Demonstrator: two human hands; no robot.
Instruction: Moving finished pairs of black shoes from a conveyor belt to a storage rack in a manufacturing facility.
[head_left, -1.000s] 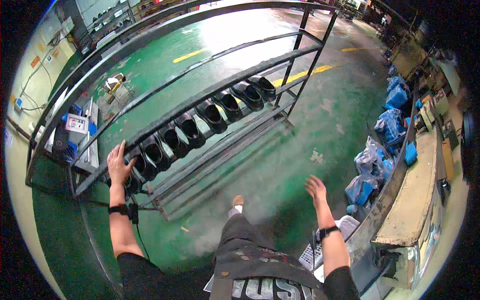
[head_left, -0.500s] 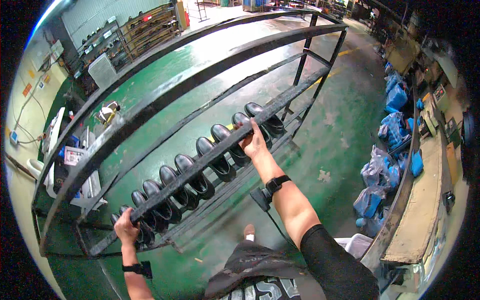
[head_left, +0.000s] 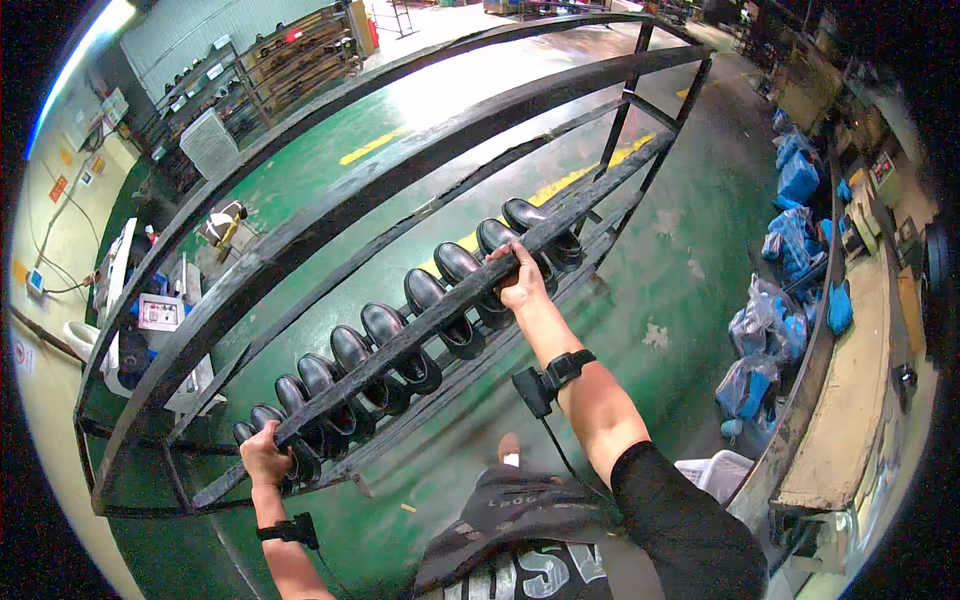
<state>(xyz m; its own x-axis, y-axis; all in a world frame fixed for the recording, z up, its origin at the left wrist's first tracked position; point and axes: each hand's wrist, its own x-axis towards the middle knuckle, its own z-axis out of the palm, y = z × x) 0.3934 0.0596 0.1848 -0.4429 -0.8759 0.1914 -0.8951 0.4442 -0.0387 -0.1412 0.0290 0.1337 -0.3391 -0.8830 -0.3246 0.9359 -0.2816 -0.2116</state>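
A long dark metal rack (head_left: 440, 150) stretches diagonally in front of me, from the lower left to the upper right. Along its near bar (head_left: 385, 352) sits a row of several shiny black shoes (head_left: 425, 288), their toes on the far side. My left hand (head_left: 266, 457) is closed around the lower left end of this bar, beside the last shoes. Farther up the same bar, my right hand (head_left: 522, 282) grips it with fingers over the top, touching or very near a shoe (head_left: 495, 236). Both wrists wear black straps.
Blue plastic-wrapped bundles (head_left: 765, 320) line the floor at right, beside a long workbench (head_left: 830, 400). A white bin (head_left: 715, 472) stands near my right elbow. At left are a cluttered white table (head_left: 160, 330) and a stool (head_left: 222, 225). Shelves (head_left: 290, 60) stand at the back.
The rack, shoes and both hands appear slightly farther right in the picture. More of the yellow floor line shows behind the rack. Both hands have stayed on the bar.
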